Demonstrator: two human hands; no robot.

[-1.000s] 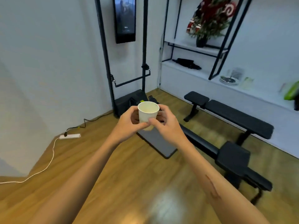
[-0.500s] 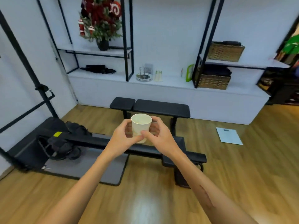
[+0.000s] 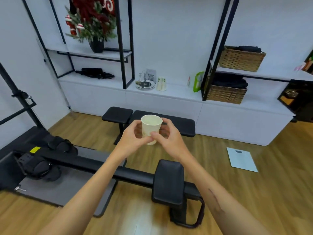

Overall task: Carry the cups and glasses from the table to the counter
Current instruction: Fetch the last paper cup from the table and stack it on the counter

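The white counter [image 3: 177, 97] along the far wall already has what may be paper cups [image 3: 161, 83] standing on it. A black bench [image 3: 149, 120] lies between. Left hand [image 3: 133, 137] and right hand [image 3: 167, 139] wrap one upright paper cup [image 3: 150, 128], mid-carry, not yet delivered.

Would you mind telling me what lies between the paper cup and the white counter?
In the head view, a black bench stands on the floor between the paper cup and the white counter.

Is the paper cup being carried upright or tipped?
Upright: the paper cup has its open rim on top, held between left hand and right hand.
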